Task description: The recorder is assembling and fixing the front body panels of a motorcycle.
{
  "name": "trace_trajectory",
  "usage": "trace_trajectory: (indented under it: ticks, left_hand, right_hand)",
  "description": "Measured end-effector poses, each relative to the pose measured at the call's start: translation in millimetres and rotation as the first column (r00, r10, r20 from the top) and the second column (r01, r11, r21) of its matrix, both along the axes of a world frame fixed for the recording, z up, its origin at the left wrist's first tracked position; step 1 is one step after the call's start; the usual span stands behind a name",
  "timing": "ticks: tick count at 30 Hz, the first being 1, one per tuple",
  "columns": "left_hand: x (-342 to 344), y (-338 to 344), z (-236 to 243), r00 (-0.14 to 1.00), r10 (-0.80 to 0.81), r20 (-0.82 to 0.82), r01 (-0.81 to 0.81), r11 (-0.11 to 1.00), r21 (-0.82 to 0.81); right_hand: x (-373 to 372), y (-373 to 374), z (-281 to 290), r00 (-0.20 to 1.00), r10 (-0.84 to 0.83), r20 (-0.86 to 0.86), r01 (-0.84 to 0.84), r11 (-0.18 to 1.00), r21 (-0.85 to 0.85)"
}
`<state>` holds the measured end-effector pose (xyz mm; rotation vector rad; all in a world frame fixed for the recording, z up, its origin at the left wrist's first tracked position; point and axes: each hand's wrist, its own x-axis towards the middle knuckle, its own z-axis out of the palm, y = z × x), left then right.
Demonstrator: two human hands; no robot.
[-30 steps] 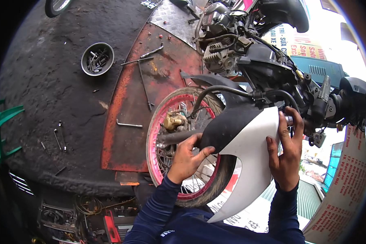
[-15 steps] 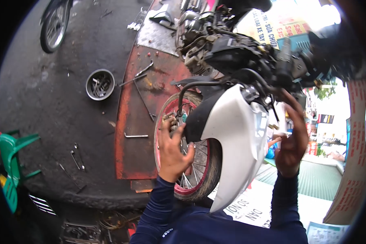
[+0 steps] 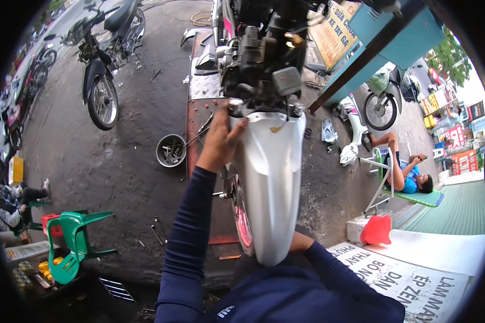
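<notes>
A silver-white motorcycle front fender [image 3: 269, 177] stands over the front wheel [image 3: 242, 220], which has a pink-red rim. My left hand [image 3: 220, 141] grips the fender's upper left edge, thumb on its surface and fingers around the side by the fork top [image 3: 235, 106]. Low on the right, my right hand [image 3: 300, 242] reaches behind the fender's lower end; only the wrist area shows, its fingers hidden. Above the fender is the motorcycle's stripped, dark front end [image 3: 261, 64].
The wheel is over a red work platform [image 3: 221, 236]. On the floor are a metal bowl of parts [image 3: 171, 141], wrenches [image 3: 156, 234] and a green plastic chair [image 3: 75, 242]. Right, a person [image 3: 409, 172] reclines on a lounger; beyond the platform, a motorbike [image 3: 103, 81] stands.
The view has swung, showing the fender front-on. My left hand, open beside the wheel before, now holds the fender's upper edge. My right hand has gone from its right side to behind its lower end.
</notes>
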<state>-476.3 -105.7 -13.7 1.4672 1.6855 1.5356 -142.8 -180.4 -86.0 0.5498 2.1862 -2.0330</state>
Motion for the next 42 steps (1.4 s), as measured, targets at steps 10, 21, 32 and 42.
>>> trace_trajectory:
  ticks: [10,21,32,42]
  left_hand:
    - [-36,-25,33,0.996,0.068,-0.062,-0.086,0.92,-0.382]
    - [41,-42,82,0.693,-0.056,-0.718,-0.548,0.606,-0.577]
    - [69,-34,76,0.784,0.193,-0.591,-0.563,0.621,-0.545]
    - [65,-40,81,0.64,0.163,-0.751,-0.644,0.647,-0.408]
  right_hand:
    - [-63,-50,-59,0.967,0.164,-0.194,-0.225,0.909,-0.35]
    - [-77,197,-14,0.644,-0.542,-0.541,0.546,0.82,-0.172]
    - [-89,154,-40,0.846,-0.532,-0.033,0.177,0.339,-0.924]
    - [-90,117,-56,0.807,-0.575,-0.136,0.156,0.429,-0.89]
